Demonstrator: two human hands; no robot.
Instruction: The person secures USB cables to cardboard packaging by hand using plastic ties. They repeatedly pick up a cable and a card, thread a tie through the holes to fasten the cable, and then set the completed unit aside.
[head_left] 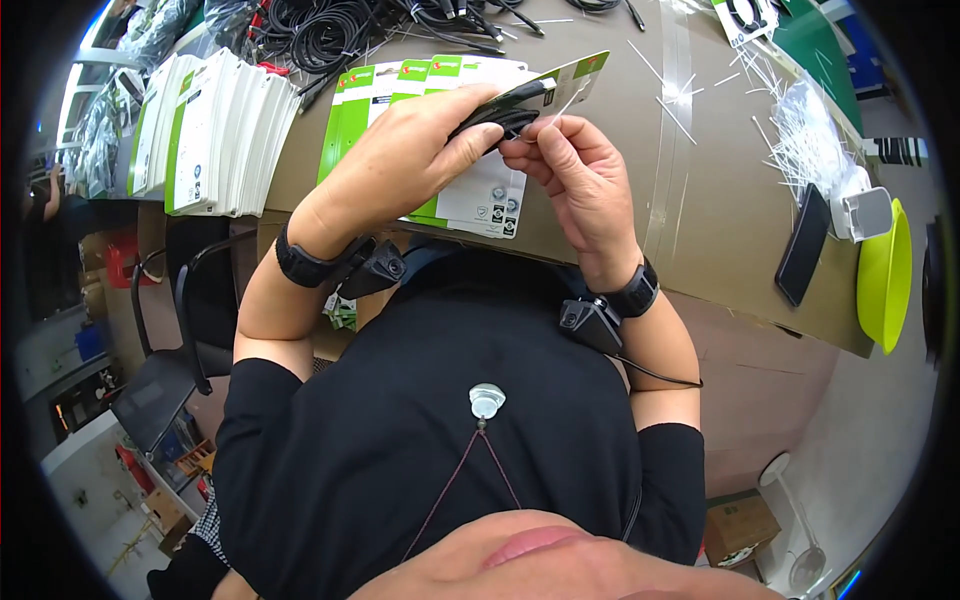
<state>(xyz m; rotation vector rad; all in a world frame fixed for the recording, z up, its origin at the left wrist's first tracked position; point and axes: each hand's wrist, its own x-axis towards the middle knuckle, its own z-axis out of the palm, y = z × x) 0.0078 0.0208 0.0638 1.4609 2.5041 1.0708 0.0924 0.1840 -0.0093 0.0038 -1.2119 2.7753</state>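
Observation:
My left hand (425,140) is closed around a coiled black cable (508,118), which lies against a green and white backing card (578,78). Close beside it, my right hand (585,175) pinches a thin white tie (568,104) between thumb and forefinger, at the edge of the coil. Part of the tie is hidden behind the fingers. Beneath both hands, several green and white cards (480,205) lie overlapping on the brown table near its front edge.
Stacked cards (215,135) stand at the left. Black cables (320,35) are heaped at the back. On the right lie loose white ties (805,130), a black phone (803,245), a white device (866,213) and a lime-green bowl (882,285). A black chair (165,390) is at the left.

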